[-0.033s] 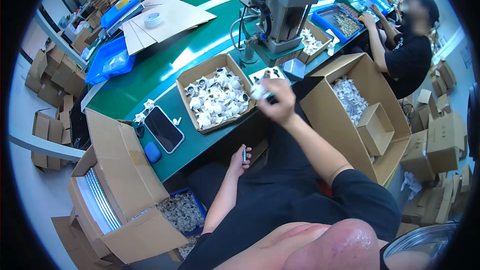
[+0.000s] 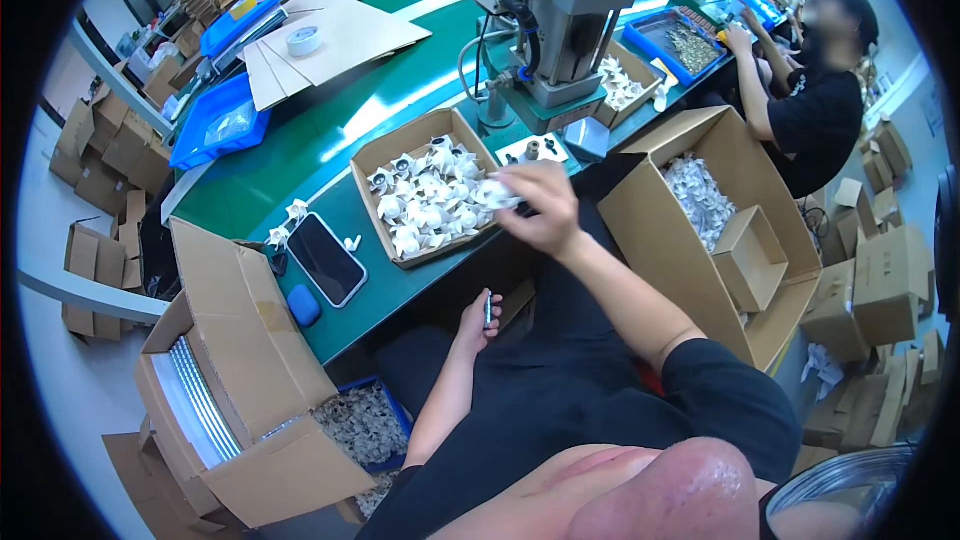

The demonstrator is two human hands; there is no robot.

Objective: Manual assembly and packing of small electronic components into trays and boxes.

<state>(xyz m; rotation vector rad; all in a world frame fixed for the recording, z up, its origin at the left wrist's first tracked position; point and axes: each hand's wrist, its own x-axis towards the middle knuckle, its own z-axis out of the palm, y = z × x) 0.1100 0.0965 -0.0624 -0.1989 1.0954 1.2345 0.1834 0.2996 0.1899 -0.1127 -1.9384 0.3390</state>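
My right hand [image 2: 543, 208] is closed on a white finned plastic part [image 2: 497, 194], over the right edge of an open cardboard box [image 2: 362, 152]. Similar white parts [image 2: 425, 195], some with dark centres, fill that box. Just beyond the hand, a dark round metal post [image 2: 533, 149] stands on the white plate [image 2: 552, 153] of a press [image 2: 575, 40]. Low in front of the table, my left hand [image 2: 479, 322] is wrapped round a small dark metallic rod-like piece [image 2: 488, 310]; its exact kind is unclear.
A phone [image 2: 328, 258] and a blue case [image 2: 304, 305] lie left of the parts box. At right stands a large carton [image 2: 650, 240] with white pieces inside; an open carton [image 2: 250, 330] is at left. A co-worker [image 2: 825, 90] sits at far right.
My right hand has moved left with the white part, from beside the press's plate to the edge of the parts box. My left hand has stayed in place.
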